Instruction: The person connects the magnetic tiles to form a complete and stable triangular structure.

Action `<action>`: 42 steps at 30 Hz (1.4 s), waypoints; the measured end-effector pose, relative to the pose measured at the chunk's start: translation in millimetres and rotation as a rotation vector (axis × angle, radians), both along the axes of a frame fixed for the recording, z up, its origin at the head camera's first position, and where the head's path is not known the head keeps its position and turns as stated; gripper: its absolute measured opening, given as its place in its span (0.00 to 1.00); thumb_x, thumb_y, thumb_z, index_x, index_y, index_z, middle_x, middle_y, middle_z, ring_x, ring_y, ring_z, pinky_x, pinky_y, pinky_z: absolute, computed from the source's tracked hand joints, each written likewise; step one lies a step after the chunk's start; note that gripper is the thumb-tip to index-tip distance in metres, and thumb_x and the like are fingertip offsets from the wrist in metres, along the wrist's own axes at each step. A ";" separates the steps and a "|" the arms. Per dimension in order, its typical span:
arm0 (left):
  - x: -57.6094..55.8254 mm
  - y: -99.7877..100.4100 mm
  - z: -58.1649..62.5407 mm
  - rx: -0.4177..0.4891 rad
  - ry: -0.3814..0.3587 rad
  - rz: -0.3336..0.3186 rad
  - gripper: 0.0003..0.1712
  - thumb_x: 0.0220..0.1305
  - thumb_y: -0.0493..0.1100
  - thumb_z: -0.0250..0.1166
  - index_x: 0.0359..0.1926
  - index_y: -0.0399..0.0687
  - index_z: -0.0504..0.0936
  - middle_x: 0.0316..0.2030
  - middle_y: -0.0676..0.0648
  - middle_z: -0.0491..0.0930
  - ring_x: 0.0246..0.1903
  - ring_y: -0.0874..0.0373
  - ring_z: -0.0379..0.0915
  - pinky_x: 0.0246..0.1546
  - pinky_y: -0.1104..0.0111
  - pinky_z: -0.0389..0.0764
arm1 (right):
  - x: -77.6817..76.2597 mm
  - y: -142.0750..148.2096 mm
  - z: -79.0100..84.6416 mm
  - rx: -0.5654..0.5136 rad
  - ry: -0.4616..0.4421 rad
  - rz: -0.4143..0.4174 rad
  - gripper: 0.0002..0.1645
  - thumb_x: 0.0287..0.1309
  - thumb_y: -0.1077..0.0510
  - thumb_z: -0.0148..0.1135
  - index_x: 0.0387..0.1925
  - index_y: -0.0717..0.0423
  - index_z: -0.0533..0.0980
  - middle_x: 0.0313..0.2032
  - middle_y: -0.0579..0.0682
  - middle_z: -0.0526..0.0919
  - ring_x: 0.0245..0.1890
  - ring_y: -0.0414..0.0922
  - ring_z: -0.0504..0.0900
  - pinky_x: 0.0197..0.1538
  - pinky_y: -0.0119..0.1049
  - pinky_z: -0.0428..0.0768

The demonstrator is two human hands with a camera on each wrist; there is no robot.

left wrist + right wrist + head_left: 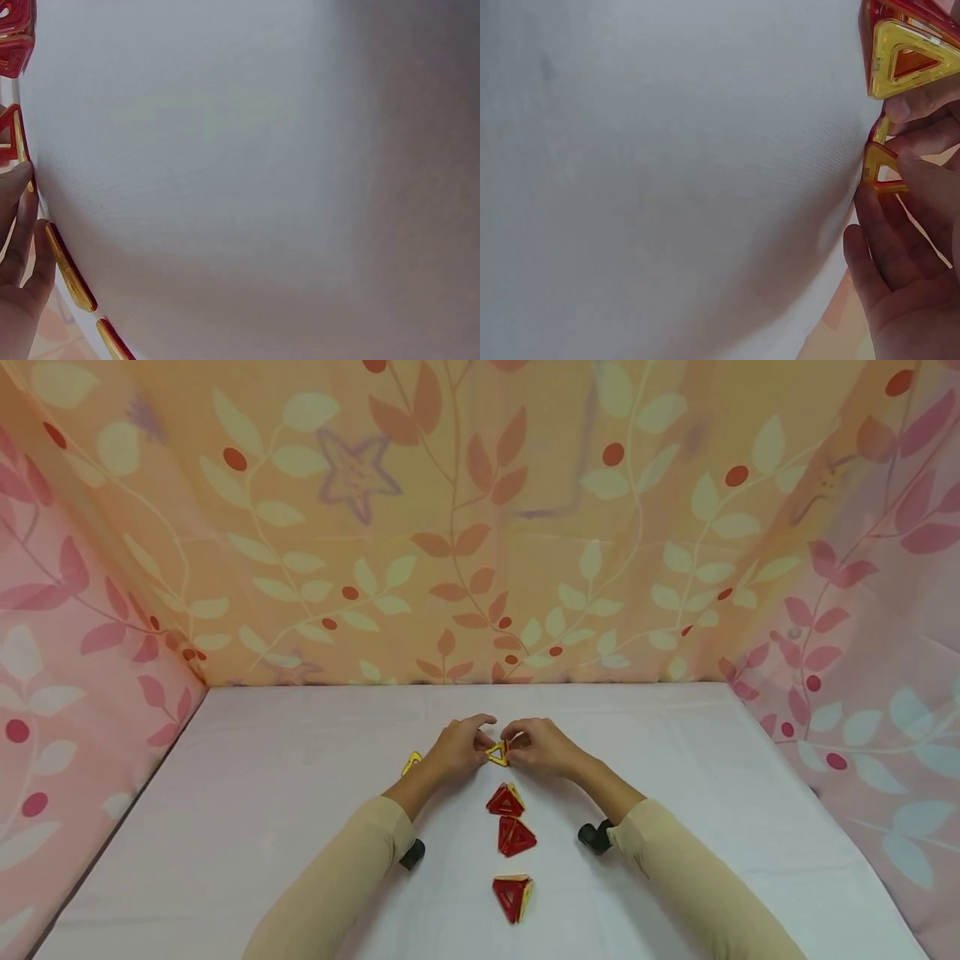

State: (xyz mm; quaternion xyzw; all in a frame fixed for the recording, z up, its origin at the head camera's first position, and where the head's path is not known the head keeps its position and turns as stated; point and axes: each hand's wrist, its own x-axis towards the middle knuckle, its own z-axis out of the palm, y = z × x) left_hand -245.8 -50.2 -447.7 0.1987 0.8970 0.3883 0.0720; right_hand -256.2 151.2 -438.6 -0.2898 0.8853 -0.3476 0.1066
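Observation:
Triangular magnetic tiles in see-through red and yellow lie about both hands. My left hand (459,750) pinches a corner of a yellow tile (498,763) between thumb and finger. From the other side my right hand (546,747) grips the same small piece, where a red tile (508,745) joins the yellow one at an angle. In the right wrist view the yellow tile (877,161) sits between thumb and fingers. Beside the left fingers, in the left wrist view, a tile (71,274) lies flat; another tile (114,341) is past it.
Three red-and-yellow tile pyramids stand towards me on the white table (187,827): a far one (501,802), a middle one (510,839) and a near one (506,893). Loose yellow tiles (412,761) lie left of the left wrist. A patterned curtain (465,527) surrounds the table.

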 end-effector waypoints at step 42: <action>2.7 -77.9 9.1 -0.047 -0.081 -0.039 0.30 0.53 0.20 0.63 0.58 0.42 0.80 0.47 0.47 0.86 0.51 0.51 0.78 0.53 0.57 0.78 | 3.8 0.5 0.2 0.043 -0.025 -0.036 0.17 0.62 0.64 0.66 0.53 0.62 0.79 0.49 0.53 0.84 0.50 0.48 0.84 0.56 0.43 0.80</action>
